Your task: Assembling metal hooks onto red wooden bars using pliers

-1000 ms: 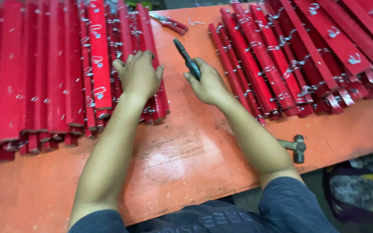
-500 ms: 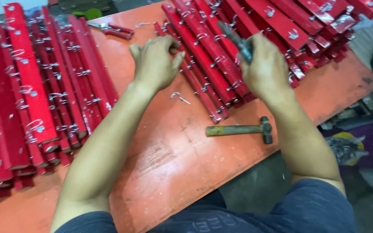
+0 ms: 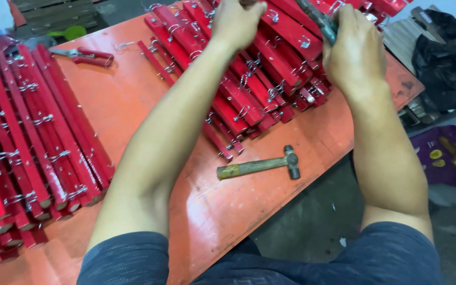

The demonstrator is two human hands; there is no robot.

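Observation:
My left hand (image 3: 237, 21) reaches over the right-hand pile of red bars (image 3: 249, 74) at the top of the view, its fingers curled down onto one bar. My right hand (image 3: 353, 50) is closed around the dark handles of a pair of pliers (image 3: 319, 18), held just above the same pile. The bars are long, flat and red, each with small metal wire hooks along it. They lie on an orange-red table (image 3: 133, 105).
A second pile of red bars (image 3: 32, 153) covers the table's left side. A hammer (image 3: 259, 165) with a wooden handle lies near the table's front edge. Red-handled pliers (image 3: 83, 55) lie at the back. Dark bags (image 3: 449, 68) sit on the floor at right.
The view has swung right, from the left pile to the right pile. Both hands have moved up onto the right pile, the right one still holding the pliers. The hammer has not moved.

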